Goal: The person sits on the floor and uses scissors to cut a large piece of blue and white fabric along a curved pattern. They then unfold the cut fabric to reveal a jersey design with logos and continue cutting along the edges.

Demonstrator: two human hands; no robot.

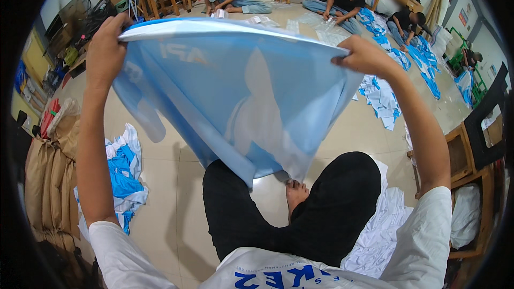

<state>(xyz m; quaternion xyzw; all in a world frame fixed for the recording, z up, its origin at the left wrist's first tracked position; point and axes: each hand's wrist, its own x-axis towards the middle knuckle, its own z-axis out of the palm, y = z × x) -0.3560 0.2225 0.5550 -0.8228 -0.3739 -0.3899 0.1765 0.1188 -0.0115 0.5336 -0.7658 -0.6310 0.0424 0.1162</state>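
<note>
Brown sacks [45, 182] line the left wall, with a heap of blue-and-white cloth [124, 174] beside them on the floor [166, 192]. The left hand [105, 48] grips the top left corner of a blue shirt [241, 96], held up and spread above crossed legs. The right hand [364, 56], well apart, pinches the top right corner. More shirts [383, 99] lie farther right, and people sit behind.

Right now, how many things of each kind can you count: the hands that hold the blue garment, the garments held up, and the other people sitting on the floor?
Hands on the garment: 2, the left hand and the right hand
Blue garment held up: 1
Other people seated on the floor: 4
Total: 7
</note>
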